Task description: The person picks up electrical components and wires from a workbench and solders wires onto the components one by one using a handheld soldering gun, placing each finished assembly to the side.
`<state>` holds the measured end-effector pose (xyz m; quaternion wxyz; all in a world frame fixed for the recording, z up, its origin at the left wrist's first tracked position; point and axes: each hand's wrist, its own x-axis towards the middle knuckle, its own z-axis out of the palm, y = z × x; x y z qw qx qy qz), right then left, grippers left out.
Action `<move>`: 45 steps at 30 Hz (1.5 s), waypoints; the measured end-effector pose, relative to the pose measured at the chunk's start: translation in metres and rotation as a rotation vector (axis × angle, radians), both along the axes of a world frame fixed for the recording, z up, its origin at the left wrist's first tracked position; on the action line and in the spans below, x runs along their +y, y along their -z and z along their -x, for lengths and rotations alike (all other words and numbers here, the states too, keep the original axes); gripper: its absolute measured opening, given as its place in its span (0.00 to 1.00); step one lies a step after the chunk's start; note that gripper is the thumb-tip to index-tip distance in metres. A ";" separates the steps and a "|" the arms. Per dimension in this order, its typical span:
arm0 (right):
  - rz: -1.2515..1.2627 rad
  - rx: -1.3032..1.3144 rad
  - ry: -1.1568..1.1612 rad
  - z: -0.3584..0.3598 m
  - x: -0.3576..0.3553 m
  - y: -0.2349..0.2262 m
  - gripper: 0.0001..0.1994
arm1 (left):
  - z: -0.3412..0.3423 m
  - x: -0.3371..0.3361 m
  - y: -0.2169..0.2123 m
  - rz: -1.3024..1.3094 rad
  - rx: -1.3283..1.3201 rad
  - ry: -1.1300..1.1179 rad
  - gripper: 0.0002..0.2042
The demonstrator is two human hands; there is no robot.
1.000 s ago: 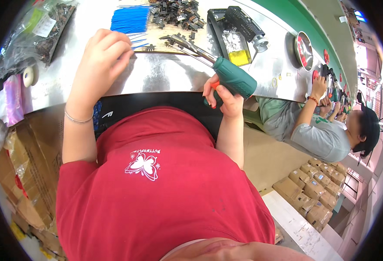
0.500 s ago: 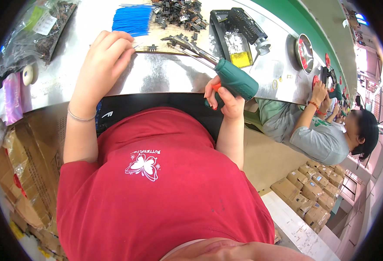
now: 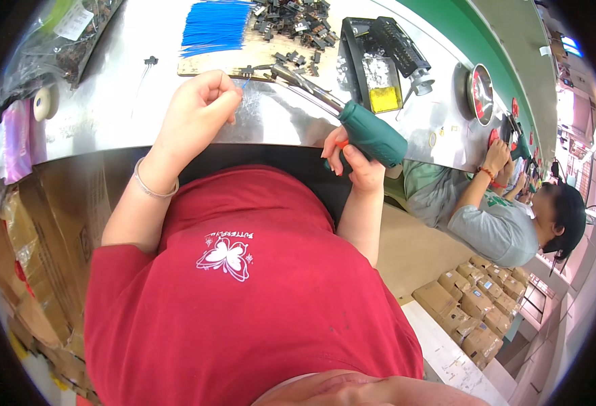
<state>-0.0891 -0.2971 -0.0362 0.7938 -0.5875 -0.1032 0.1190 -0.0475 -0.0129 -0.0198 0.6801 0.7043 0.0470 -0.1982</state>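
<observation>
Fingers pinched together, my left hand [image 3: 202, 111] holds a thin blue wire [image 3: 247, 82] just in front of the board's edge. The wire's end is near a small black switch [image 3: 246, 70] sitting at the front of the wooden board [image 3: 193, 65]. My right hand [image 3: 355, 161] is wrapped round the handle of a green soldering gun [image 3: 373, 135], a finger at its red trigger. The gun's metal tip points left and reaches close to that switch; whether they touch I cannot tell. A bundle of blue wires [image 3: 215, 27] and a heap of black switches [image 3: 296, 21] lie on the board.
A black holder [image 3: 359, 68] with a yellow sponge [image 3: 383, 99] stands right of the board. Another small switch [image 3: 150, 61] lies to the left, near a plastic bag [image 3: 54, 51]. A round metal bowl [image 3: 479, 95] and a co-worker [image 3: 494, 227] are at the right.
My left hand has moved right and nearer to me, bringing the blue wire to the switch at the gun's tip. The switch on the left is now uncovered. My right hand keeps its grip.
</observation>
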 end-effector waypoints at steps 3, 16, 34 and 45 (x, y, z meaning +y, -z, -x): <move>0.010 0.010 0.004 0.001 -0.002 0.002 0.13 | 0.000 -0.003 0.007 0.019 -0.097 -0.029 0.05; 0.153 -0.038 -0.045 0.006 -0.003 0.007 0.19 | 0.004 -0.009 0.014 -0.005 -0.117 -0.104 0.05; 0.071 0.009 -0.057 0.002 -0.002 0.002 0.19 | 0.003 -0.009 0.013 -0.016 -0.130 -0.114 0.06; 0.127 0.057 -0.046 0.003 0.003 -0.002 0.17 | 0.002 -0.011 0.008 -0.043 -0.103 -0.101 0.08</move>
